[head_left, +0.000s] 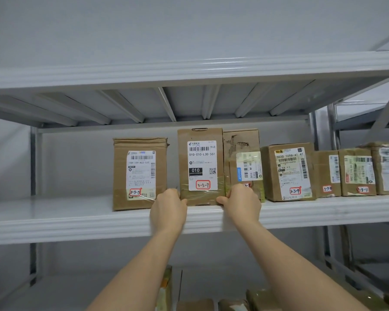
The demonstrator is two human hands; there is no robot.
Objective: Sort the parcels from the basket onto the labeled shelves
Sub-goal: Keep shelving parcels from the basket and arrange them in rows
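A tall cardboard parcel marked 3-3-7 (201,158) stands upright on the white shelf (76,218), near its front edge. My left hand (169,209) grips its lower left corner, thumb on the front face. My right hand (241,204) grips its lower right corner the same way. To its left, with a gap between, stands the parcel marked 3-3-5 (139,173). Right behind my right hand stands a taped parcel marked 3-3-8 (244,153), its mark partly hidden. The basket is out of view.
Further right on the same shelf stand parcel 3-3-9 (290,171), parcel 3-3-10 (327,173), parcel 3-3-11 (357,171) and one more at the frame edge. The shelf's left part holds nothing. More parcels (234,304) lie on the lower shelf. A shelf board hangs above.
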